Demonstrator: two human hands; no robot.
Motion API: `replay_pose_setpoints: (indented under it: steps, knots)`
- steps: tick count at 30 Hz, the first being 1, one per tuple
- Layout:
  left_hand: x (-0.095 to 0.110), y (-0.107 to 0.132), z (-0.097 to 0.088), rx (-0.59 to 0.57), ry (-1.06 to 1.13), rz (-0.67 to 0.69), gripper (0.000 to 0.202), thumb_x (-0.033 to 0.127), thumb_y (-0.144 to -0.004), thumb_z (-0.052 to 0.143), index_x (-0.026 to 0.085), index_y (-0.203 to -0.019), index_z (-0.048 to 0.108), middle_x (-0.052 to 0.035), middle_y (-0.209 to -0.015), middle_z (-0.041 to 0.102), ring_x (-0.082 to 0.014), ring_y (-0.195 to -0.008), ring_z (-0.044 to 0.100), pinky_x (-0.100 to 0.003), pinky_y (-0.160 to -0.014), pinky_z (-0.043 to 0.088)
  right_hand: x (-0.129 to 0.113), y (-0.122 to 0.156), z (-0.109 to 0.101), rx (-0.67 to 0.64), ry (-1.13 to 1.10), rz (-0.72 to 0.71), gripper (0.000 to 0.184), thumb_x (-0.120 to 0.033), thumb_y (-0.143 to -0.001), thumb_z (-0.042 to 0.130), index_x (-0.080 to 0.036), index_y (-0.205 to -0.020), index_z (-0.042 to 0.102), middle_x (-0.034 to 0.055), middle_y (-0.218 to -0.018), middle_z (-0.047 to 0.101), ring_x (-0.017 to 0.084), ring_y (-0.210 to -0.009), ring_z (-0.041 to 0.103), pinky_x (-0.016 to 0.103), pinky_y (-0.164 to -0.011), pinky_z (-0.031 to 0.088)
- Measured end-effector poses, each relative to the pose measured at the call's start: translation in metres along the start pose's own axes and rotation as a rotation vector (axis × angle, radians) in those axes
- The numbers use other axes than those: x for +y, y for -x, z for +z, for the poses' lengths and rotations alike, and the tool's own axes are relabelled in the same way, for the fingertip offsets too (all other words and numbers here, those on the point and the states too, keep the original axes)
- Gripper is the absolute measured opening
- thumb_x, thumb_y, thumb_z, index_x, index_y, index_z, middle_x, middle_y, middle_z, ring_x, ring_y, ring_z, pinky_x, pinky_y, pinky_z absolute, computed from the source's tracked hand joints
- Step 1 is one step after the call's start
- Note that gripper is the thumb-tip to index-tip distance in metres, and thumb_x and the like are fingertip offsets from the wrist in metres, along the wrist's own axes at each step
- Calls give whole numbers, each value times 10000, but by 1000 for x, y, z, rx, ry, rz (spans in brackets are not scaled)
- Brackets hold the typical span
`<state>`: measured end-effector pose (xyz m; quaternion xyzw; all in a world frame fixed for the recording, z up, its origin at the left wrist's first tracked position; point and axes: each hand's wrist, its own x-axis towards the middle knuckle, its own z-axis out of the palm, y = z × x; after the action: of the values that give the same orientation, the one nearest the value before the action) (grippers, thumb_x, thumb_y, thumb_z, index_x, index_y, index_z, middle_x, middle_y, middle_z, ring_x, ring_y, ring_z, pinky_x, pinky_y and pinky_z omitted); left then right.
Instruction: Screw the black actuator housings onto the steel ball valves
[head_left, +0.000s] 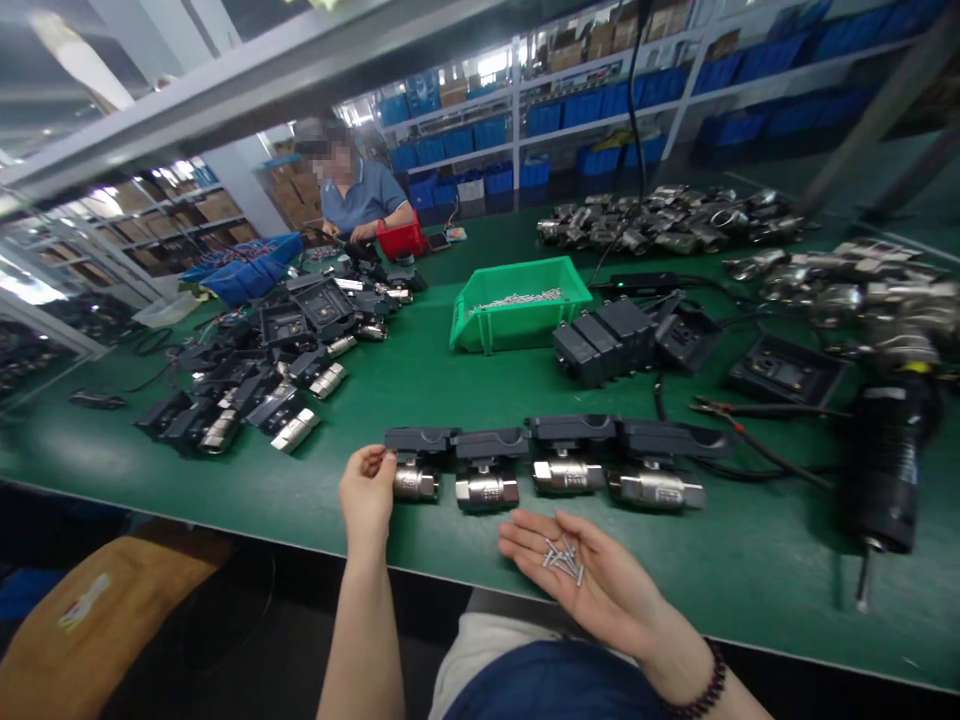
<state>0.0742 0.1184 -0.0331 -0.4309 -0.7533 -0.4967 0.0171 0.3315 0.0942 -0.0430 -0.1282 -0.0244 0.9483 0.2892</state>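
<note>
Four dark-grey plastic housings on metal ball valves stand in a row near the table's front edge. At the left end, my left hand [367, 490] is pinched closed against the first valve [416, 482], by the underside of its housing [421, 440]. Whatever its fingertips hold is hidden. Palm up in front of the row, my right hand [592, 585] has its fingers stretched out and carries several small silver screws [564, 560]. Beyond it sit the second valve [487, 490], the third valve [568, 474] and the fourth valve [656, 488].
A green bin [525, 305] of small screws stands mid-table. Piled valve assemblies [277, 340] lie left, bare metal valves [667, 220] at the back right. Pliers [739, 425] and a black power screwdriver [889, 460] are on the right. A co-worker [360, 190] sits across, beside a red bin [401, 238].
</note>
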Motion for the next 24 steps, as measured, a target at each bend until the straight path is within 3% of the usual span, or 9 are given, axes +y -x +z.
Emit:
replay_pose_setpoints:
  steps: [2,4,5,8,10,12,18,24]
  knots:
    - [11,11,-4,93,5,21,185,333,-758,557,162,-818,593,-37,-763,623,-183,-707,601,-337,-705,496,-1,0,1,0,-14,-7,470,-295,-739,772,-26,-1093,617,162,-1200,533,275,-1165,462,287,-980,407]
    - [30,31,-10,90,25,112,171,340,-781,570,185,-842,606,-41,-839,616,-190,-809,581,-359,-802,467,-1,0,3,14,-20,-16,510,-313,-745,763,-18,-1126,595,173,-1237,503,281,-1191,433,310,-1012,371]
    - [41,44,-12,5,57,196,124,312,-798,571,199,-821,615,-30,-827,620,-181,-812,577,-340,-802,466,-1,0,3,18,-22,-23,512,-318,-756,752,-14,-1134,588,176,-1238,503,278,-1190,435,320,-1025,354]
    - [70,78,-12,-476,166,507,106,179,-844,535,205,-830,637,-23,-800,639,-160,-788,569,-290,-730,477,2,-1,5,2,-38,-55,452,-302,-798,714,-3,-1115,593,156,-1092,601,213,-1051,543,301,-1005,360]
    - [81,92,-7,-673,122,543,97,148,-823,569,200,-834,650,-27,-802,641,-177,-791,557,-305,-705,477,3,-1,5,-20,-61,-79,414,-276,-817,699,2,-1104,593,121,-963,638,152,-900,583,242,-929,405]
    - [86,98,-2,-751,23,480,66,169,-766,660,192,-827,665,-37,-809,635,-206,-809,543,-340,-712,473,4,-1,6,-40,-74,-80,402,-262,-833,682,6,-1115,582,116,-952,632,128,-857,575,192,-844,428]
    - [90,101,3,-815,-109,389,50,207,-737,705,193,-776,677,-49,-806,620,-236,-835,523,-390,-742,438,4,-2,6,-70,-83,-69,382,-253,-859,646,18,-1120,576,159,-1057,597,115,-869,566,153,-796,430]
    - [90,112,4,-745,-31,391,105,109,-759,648,180,-687,621,-17,-751,623,-198,-776,531,-345,-716,424,5,0,6,-45,-74,-58,293,-230,-850,660,-20,-1052,630,132,-1054,615,113,-847,585,158,-804,455]
